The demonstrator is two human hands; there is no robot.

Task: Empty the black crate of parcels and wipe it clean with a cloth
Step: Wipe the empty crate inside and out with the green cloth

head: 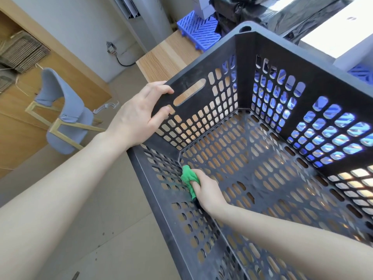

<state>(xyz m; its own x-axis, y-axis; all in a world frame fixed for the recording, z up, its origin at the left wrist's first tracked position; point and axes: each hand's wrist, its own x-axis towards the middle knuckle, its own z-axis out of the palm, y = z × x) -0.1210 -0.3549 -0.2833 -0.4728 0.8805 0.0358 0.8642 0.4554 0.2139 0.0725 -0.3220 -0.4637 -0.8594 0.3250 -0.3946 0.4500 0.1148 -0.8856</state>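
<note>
Cloth [188, 176] (green) bunched in right hand [207, 191], against crate [245, 57] wall

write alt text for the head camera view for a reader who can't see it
A person's right hand presses a bunched green cloth against the inside of an empty black crate, while the left hand grips the rim of its end wall. A blue chair stands on the floor nearby.

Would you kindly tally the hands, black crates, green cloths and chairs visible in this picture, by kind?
hands: 2 (left hand, right hand)
black crate: 1
green cloth: 1
chair: 1
total: 5
</note>
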